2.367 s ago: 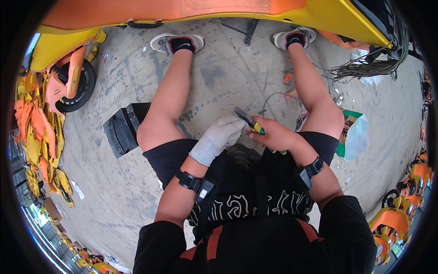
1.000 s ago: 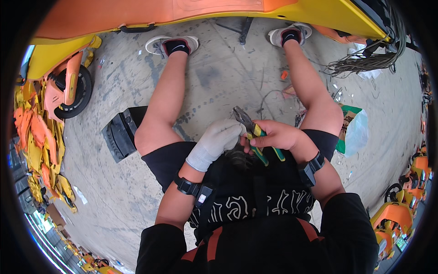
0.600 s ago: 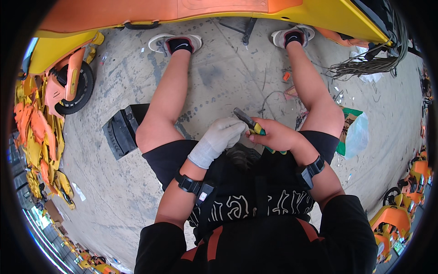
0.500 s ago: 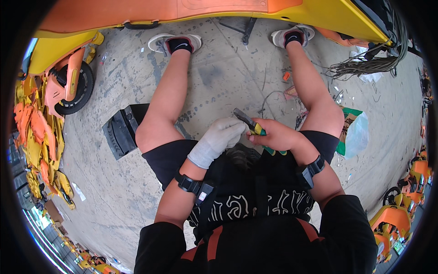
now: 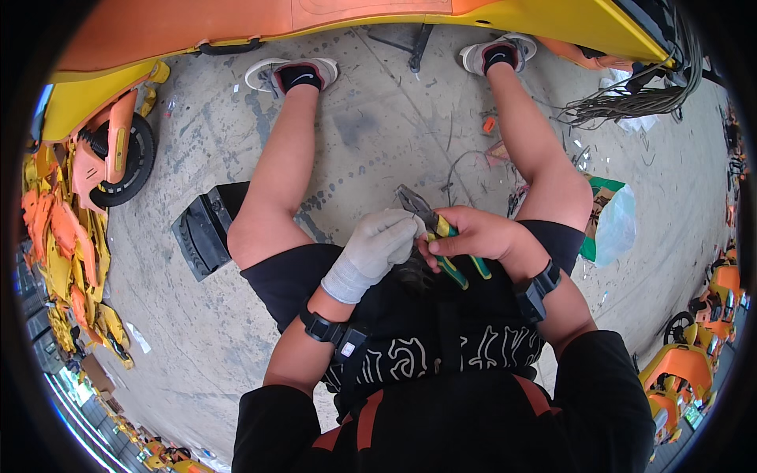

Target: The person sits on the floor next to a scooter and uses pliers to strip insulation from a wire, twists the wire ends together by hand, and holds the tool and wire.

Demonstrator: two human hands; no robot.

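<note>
Left gloved hand (image 5: pixel 372 248) has fingertips pressed together, anything between them too small to tell; bare right hand (image 5: pixel 479 232) grips green-yellow pliers (image 5: pixel 430 217) just beside them, apparently a plier step, any squeeze calling for gloved fingers clear of the jaws; black plastic part (image 5: pixel 206 230) by left knee (image 5: pixel 252 225), orange-yellow vehicle body (image 5: pixel 367 11) bounding reach ahead.

At the frame's centre the right hand (image 5: pixel 473 234) grips pliers (image 5: pixel 424 213) — the gloved left hand (image 5: pixel 374 246), fingers bunched, sits just beside them. An orange-and-yellow panel (image 5: pixel 252 22) spans the top; a wheel (image 5: pixel 136 164) shows upper left.
</note>
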